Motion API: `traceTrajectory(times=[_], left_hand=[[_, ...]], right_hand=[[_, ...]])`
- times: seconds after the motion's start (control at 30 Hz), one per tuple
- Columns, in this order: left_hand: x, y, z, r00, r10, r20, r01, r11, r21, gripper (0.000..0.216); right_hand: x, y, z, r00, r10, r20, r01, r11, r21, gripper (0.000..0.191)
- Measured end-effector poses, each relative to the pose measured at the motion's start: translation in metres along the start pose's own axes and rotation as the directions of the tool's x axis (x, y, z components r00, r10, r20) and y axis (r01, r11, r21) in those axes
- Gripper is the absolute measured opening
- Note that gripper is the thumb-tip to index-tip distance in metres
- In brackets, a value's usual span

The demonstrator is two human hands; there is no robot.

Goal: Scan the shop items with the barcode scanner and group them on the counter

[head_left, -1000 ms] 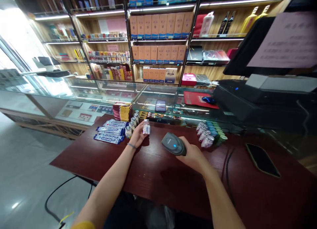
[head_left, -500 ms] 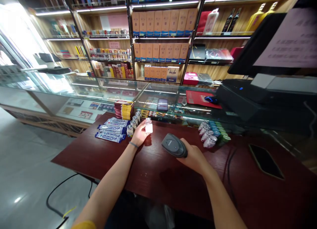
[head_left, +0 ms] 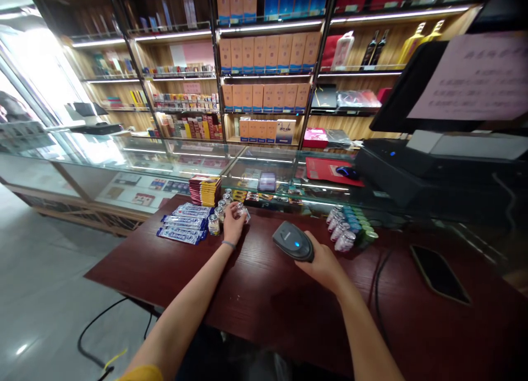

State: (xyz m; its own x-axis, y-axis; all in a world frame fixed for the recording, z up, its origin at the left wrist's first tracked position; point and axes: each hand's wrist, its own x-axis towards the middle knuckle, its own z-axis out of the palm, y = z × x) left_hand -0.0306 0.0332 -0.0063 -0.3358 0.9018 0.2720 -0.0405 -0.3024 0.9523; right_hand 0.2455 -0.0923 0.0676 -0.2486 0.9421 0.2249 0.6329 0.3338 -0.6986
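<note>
My left hand (head_left: 234, 224) is closed around a small bottle (head_left: 244, 211) with a silvery cap, just right of a row of similar small bottles (head_left: 213, 225). Its label is too small to read. My right hand (head_left: 319, 258) grips a dark barcode scanner (head_left: 293, 242) by its handle above the middle of the table; a blue light glows on the scanner's top. Left of the bottles lie several blue-and-white wrapped packets (head_left: 181, 235), and behind them stands a stack of red and yellow packs (head_left: 205, 191).
Rows of pink, blue and green small bottles (head_left: 345, 239) stand on the right of the dark red table (head_left: 165, 276). A phone (head_left: 439, 274) and a black cable (head_left: 376, 293) lie farther right. Beyond is a glass counter (head_left: 185, 155) with a monitor (head_left: 412, 89) and a mouse (head_left: 345, 172).
My left hand has moved slightly left with the bottle, closer to the row, and turned it. The scanner's light has come on blue, and the bright glow on the bottle is gone.
</note>
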Motion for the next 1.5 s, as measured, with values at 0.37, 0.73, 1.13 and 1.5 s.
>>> traceTrajectory(times=[0.37,0.73,1.13,1.5], left_hand=[[0.034,-0.018,0.022,0.963,0.269,-0.016,-0.236,0.869,0.435,0.044],[0.061,-0.03,0.028,0.967,0.254,-0.028,-0.212,0.859,0.467,0.05],[0.058,-0.031,0.026,0.961,0.277,0.003,-0.243,0.835,0.495,0.059],[0.017,-0.015,0.033,0.951,0.307,0.043,-0.289,0.828,0.48,0.068]], right_hand=[[0.001,0.011,-0.007,1.0,0.005,-0.007,-0.004,0.996,0.087,0.037],[-0.003,0.02,-0.007,0.998,-0.061,-0.022,0.063,0.993,0.096,0.038],[0.0,0.025,-0.005,0.999,-0.042,-0.032,0.045,0.995,0.086,0.043],[0.003,0.022,-0.016,0.957,0.086,-0.277,-0.002,0.957,0.29,0.034]])
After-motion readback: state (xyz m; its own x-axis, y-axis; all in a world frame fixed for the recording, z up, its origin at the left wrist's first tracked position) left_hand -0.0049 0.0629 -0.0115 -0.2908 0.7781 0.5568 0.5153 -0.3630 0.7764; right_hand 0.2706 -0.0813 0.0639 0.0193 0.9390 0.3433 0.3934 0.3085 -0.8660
